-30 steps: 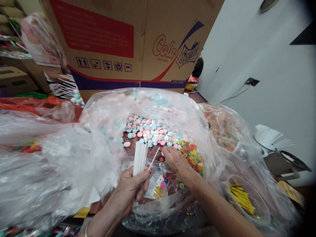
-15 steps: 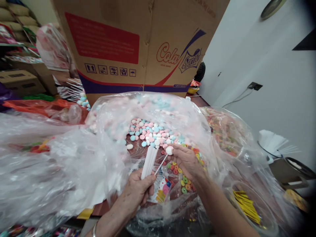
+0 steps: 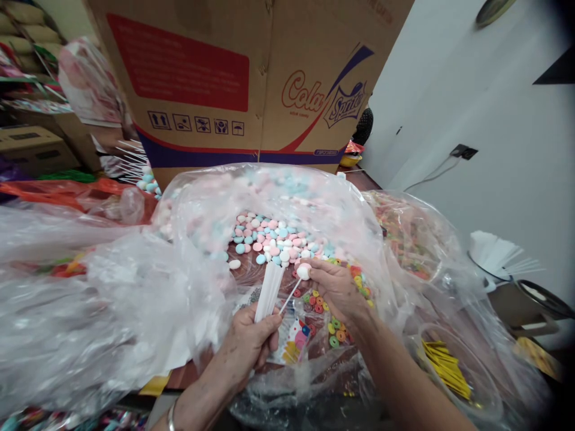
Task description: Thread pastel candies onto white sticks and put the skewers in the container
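My left hand (image 3: 256,335) is closed round a bundle of white sticks (image 3: 269,293), which stand up out of the fist. One thin stick (image 3: 290,297) slants away from the bundle between thumb and finger. At its upper end is a round white candy (image 3: 304,272), pinched by the fingertips of my right hand (image 3: 336,290). Behind both hands lies a heap of pink, blue and white candies (image 3: 274,239) spilling from a clear plastic bag (image 3: 265,185). Small coloured ring candies (image 3: 335,329) lie below my right hand.
A large cardboard box (image 3: 251,84) stands behind the bag. Plastic bags (image 3: 135,299) cover the left side. At right are a tub (image 3: 458,371) with yellow strips and a container (image 3: 494,263) of white sticks. A person (image 3: 90,90) stands at the far left.
The view has shifted slightly. Both hands keep the same hold, the left on the sticks and the right on the white candy.
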`<action>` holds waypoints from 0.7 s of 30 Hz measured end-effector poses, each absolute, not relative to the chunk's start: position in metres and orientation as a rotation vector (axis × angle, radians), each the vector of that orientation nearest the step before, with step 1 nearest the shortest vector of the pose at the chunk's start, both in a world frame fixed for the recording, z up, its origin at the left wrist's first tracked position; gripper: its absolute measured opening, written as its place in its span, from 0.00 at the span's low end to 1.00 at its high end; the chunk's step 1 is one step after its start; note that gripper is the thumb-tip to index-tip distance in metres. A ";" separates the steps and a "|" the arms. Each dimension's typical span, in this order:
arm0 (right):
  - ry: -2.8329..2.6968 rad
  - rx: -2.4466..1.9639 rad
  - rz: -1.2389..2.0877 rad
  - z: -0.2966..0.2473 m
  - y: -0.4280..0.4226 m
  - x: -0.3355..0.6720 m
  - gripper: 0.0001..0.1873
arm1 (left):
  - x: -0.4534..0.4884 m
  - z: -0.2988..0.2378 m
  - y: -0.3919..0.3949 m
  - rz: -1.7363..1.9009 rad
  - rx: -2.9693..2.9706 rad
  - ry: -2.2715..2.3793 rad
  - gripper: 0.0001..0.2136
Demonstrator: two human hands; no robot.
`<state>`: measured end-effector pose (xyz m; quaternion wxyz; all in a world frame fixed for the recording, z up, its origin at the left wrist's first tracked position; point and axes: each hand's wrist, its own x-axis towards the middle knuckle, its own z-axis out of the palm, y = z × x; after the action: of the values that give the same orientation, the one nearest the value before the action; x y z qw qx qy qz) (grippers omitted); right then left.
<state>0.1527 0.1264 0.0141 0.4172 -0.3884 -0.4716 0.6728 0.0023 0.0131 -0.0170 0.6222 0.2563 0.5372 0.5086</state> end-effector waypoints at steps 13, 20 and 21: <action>-1.658 -1.115 1.256 0.005 0.111 0.157 0.14 | 0.005 -0.025 0.012 1.259 0.490 1.243 0.19; -1.876 -0.880 0.790 -0.014 0.097 0.150 0.18 | 0.006 -0.036 0.012 1.302 0.523 1.240 0.17; -1.925 -0.854 0.728 -0.016 0.094 0.149 0.20 | 0.006 -0.037 0.012 1.316 0.521 1.244 0.17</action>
<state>0.1486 0.0943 -0.0163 0.4411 -0.3439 -0.7754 0.2934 0.0060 0.0121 -0.0372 0.5882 0.2235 0.5339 0.5648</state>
